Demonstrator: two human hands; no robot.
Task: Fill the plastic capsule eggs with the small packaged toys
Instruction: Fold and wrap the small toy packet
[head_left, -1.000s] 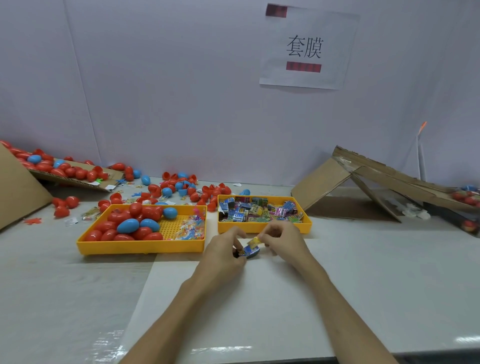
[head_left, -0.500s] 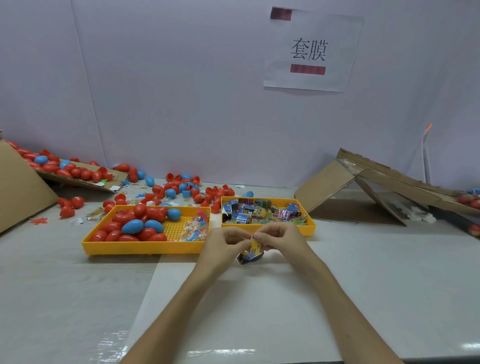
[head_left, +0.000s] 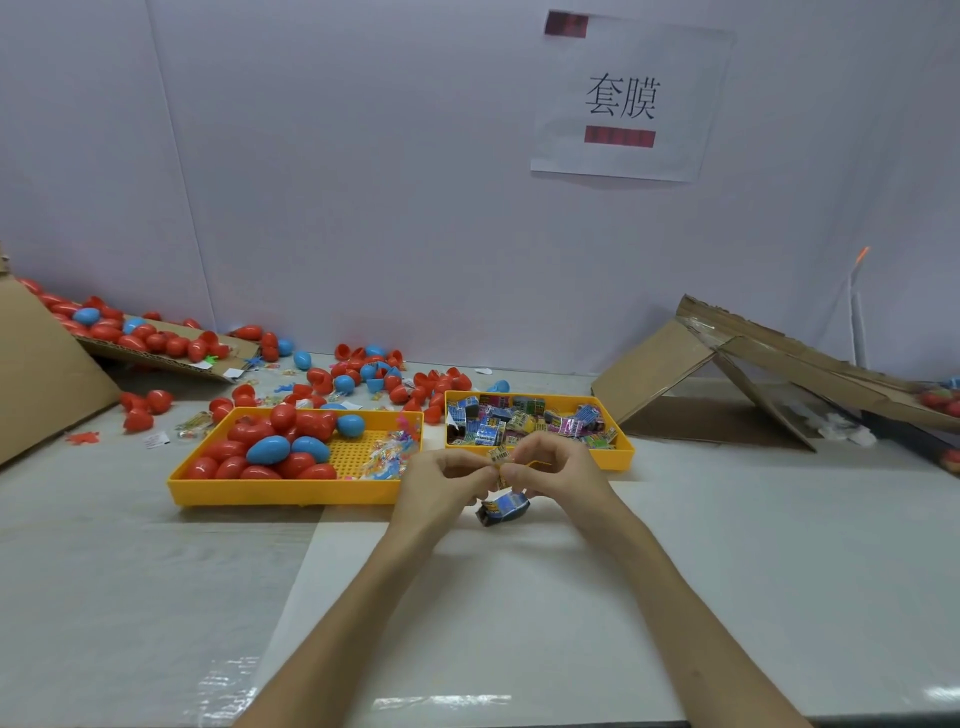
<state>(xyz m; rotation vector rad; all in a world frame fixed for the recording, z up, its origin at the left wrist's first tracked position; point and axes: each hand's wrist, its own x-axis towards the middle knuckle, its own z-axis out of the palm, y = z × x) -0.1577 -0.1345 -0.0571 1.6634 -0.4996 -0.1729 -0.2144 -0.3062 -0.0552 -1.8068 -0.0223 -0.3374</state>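
Observation:
My left hand (head_left: 441, 480) and my right hand (head_left: 558, 470) meet just in front of the right tray, both pinching one small yellow printed toy packet (head_left: 501, 457) between thumbs and fingers. A blue boxed toy (head_left: 503, 508) hangs or lies just beneath the hands, touching the table. The left yellow tray (head_left: 280, 491) holds red and blue capsule eggs (head_left: 267, 449) plus clear bagged toys (head_left: 389, 457). The right yellow tray (head_left: 621, 457) is heaped with small packaged toys (head_left: 519, 421).
Loose red and blue eggs (head_left: 363, 374) litter the table behind the trays and a cardboard sheet (head_left: 156, 353) at the far left. A folded cardboard piece (head_left: 727, 364) leans at the right. A paper sign (head_left: 623, 98) hangs on the white wall.
Both hands have lifted slightly and drawn together, pulling the yellow packet up out of the blue box, which now shows below the fingers.

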